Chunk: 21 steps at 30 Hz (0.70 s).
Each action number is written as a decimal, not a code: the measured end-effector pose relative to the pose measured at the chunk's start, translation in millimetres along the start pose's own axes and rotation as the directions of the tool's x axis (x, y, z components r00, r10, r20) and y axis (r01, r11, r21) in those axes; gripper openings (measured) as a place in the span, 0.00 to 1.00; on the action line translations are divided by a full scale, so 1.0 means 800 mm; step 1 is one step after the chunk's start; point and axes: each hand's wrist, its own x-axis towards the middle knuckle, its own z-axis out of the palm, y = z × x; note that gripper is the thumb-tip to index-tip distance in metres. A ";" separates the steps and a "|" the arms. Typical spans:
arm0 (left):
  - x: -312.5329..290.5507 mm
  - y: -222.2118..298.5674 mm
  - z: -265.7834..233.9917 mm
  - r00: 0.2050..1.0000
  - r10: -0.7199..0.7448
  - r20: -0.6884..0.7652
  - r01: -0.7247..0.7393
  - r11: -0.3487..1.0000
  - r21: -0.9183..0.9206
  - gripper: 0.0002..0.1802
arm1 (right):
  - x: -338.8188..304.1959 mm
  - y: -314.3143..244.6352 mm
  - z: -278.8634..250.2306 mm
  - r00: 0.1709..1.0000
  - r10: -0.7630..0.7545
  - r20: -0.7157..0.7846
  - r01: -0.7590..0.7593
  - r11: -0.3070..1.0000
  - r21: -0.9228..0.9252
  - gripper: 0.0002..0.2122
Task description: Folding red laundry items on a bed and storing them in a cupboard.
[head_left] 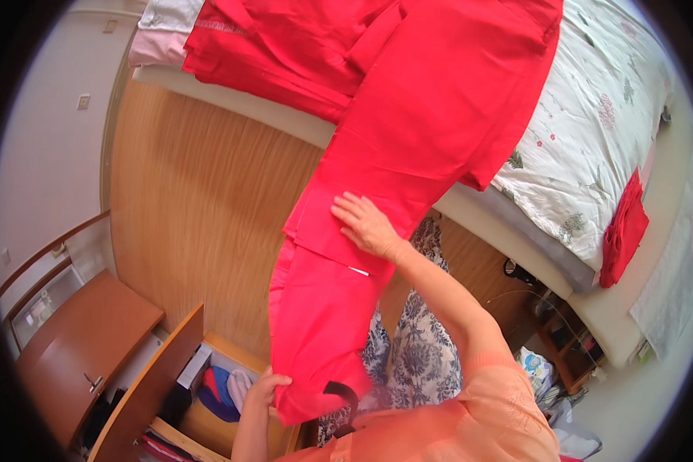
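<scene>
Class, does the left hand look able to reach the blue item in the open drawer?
Probably yes: nothing visible blocks the left hand from the blue item, though it is holding the red fabric.

Floor: wood-grain boards (208, 185), warm tan, a soft sheen where light falls. Left side, pale wall (46, 146) with small switch plate (83, 102) — brown-trimmed frame (54, 245) lower down. Bed (508, 246) across the far side, cream edge, white floral quilt (585, 115) spread over it. Lower left, reddish-brown cabinet (92, 331) with metal handle; next to it a lighter wooden panel (158, 381) and open compartment (235, 353). Right, low brown shelf unit (566, 354) near the bed — contents partly shadowed
</scene>
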 end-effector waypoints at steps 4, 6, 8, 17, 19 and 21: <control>-0.036 0.045 0.038 0.980 0.196 0.026 -0.195 0.980 -0.026 0.28 | -0.011 0.008 -0.012 0.995 0.102 0.011 -0.103 0.985 0.136 0.18; -0.051 0.058 0.043 0.974 0.206 0.092 -0.201 0.978 -0.063 0.26 | -0.024 0.027 -0.024 0.991 0.131 -0.024 -0.124 0.971 0.204 0.17; -0.059 0.097 0.059 0.962 0.230 0.148 -0.217 0.971 -0.099 0.24 | -0.032 0.036 -0.028 0.987 0.135 0.084 -0.158 0.909 0.387 0.16; 0.097 0.285 0.414 0.623 0.570 0.536 -0.587 0.793 -0.162 0.15 | -0.102 0.046 -0.016 0.818 0.475 0.323 -0.517 0.363 0.775 0.17; 0.130 0.332 0.463 0.626 0.420 0.657 -0.272 0.907 -0.321 0.20 | -0.082 0.032 -0.018 0.798 0.399 0.452 -0.540 0.139 0.830 0.17; 0.169 0.349 0.501 0.722 0.495 0.484 -0.375 0.867 -0.327 0.22 | -0.074 0.010 -0.035 0.774 0.376 0.509 -0.485 -0.164 0.859 0.21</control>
